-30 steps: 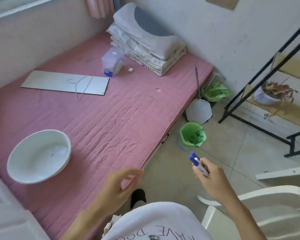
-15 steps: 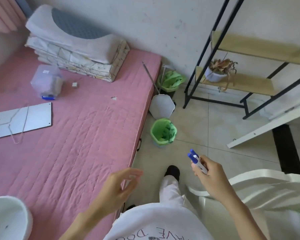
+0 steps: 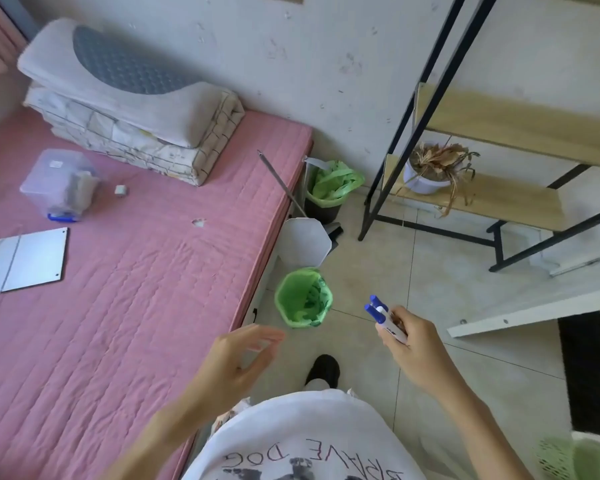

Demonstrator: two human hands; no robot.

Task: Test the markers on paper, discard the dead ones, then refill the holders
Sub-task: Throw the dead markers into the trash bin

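My right hand (image 3: 411,344) grips two white markers with blue caps (image 3: 381,315), caps pointing up and to the left. They hover over the floor just right of a small bin lined with a green bag (image 3: 303,297), which stands beside the bed. My left hand (image 3: 236,358) is held out above the bed's edge, fingers loosely spread, holding nothing.
A pink mattress (image 3: 136,289) fills the left, carrying a clear plastic box (image 3: 61,185), a grey board (image 3: 21,261) and folded bedding (image 3: 136,109). A second green-lined bin (image 3: 329,188) and a white dustpan (image 3: 307,242) stand beyond. A black-framed shelf (image 3: 465,188) with a potted plant is at right.
The view has swung to the right and down, off the white bowl and toward the floor and shelf. The small green bin now lies closer to my hands. The markers stay in my right hand.
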